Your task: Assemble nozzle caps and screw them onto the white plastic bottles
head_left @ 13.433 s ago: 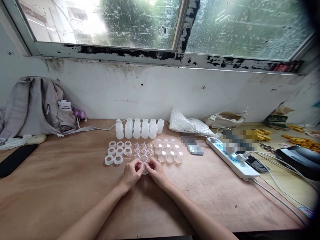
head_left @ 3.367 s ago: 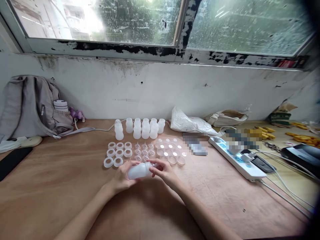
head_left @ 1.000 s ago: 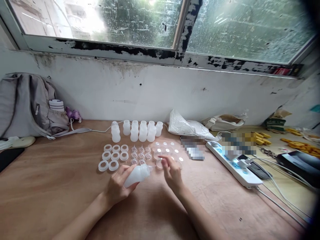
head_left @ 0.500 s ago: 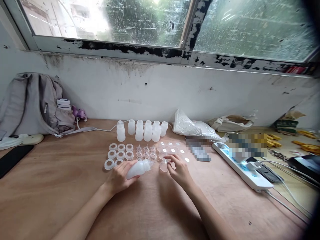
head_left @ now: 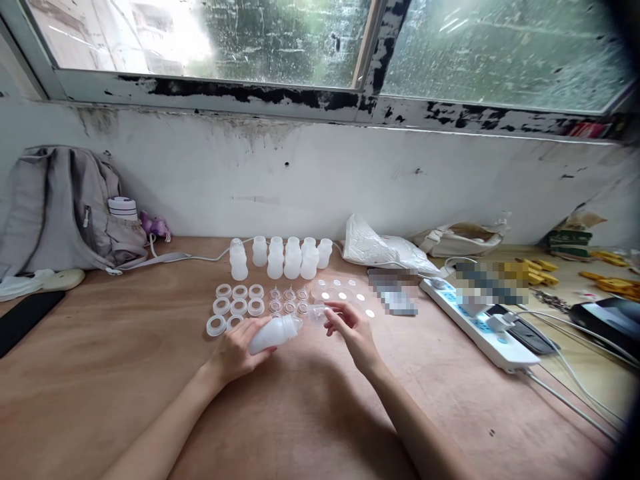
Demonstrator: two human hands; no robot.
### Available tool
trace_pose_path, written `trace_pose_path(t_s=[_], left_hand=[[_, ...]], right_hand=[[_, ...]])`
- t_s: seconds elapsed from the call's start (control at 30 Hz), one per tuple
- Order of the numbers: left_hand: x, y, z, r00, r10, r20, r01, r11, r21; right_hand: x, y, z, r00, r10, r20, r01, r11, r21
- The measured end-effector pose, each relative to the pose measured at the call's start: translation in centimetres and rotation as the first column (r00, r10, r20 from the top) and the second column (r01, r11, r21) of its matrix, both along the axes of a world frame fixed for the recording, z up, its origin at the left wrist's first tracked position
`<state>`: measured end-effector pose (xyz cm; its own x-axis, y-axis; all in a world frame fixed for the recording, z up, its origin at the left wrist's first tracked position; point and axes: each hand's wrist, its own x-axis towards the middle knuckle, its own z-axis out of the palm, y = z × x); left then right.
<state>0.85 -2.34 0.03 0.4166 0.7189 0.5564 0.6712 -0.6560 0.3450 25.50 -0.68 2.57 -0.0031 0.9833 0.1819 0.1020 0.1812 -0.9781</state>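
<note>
My left hand (head_left: 236,351) is wrapped round a small frosted baby bottle (head_left: 271,336), tilted with its neck to the right. A clear teat appears to sit on the neck. Between the fingers of my right hand (head_left: 354,335) is a clear plastic cap (head_left: 316,313), just right of the bottle's mouth and apart from it. Beyond my left hand lie several white screw rings (head_left: 239,307) in rows. Clear teats (head_left: 289,295) stand beside them. More clear caps with white spots (head_left: 341,296) lie behind my right hand.
Several frosted bottles (head_left: 293,264) stand upright near the wall. To their right are a white plastic bag (head_left: 367,241), a blurred flat object (head_left: 397,300) and a power strip (head_left: 480,327) with cables. A grey backpack (head_left: 60,207) and a black flat object (head_left: 30,317) are at left.
My right hand has lifted a clear cap off the table and brought it left, close to the bottle's mouth. My left hand still holds the bottle; the view has shifted slightly.
</note>
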Motion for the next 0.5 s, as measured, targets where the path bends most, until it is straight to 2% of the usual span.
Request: trace_pose_path(t_s=[0.13, 0.33, 0.5], left_hand=[[0.0, -0.2, 0.3, 1.000, -0.030, -0.002, 0.030, 0.999, -0.019], [0.0, -0.5, 0.4, 0.991, -0.133, 0.003, 0.133, 0.986, -0.099], [0.4, -1.0, 0.8, 0.972, -0.233, 0.024, 0.233, 0.953, -0.194]], right_hand=[[-1.2, -0.5, -0.5, 0.994, 0.104, -0.021, -0.105, 0.994, -0.032], [-1.9, -1.0, -1.4, 0.984, 0.174, 0.044, -0.172, 0.984, -0.056], [-2.2, -1.6, -1.7, 0.945, 0.325, -0.019, -0.321, 0.919, -0.231]])
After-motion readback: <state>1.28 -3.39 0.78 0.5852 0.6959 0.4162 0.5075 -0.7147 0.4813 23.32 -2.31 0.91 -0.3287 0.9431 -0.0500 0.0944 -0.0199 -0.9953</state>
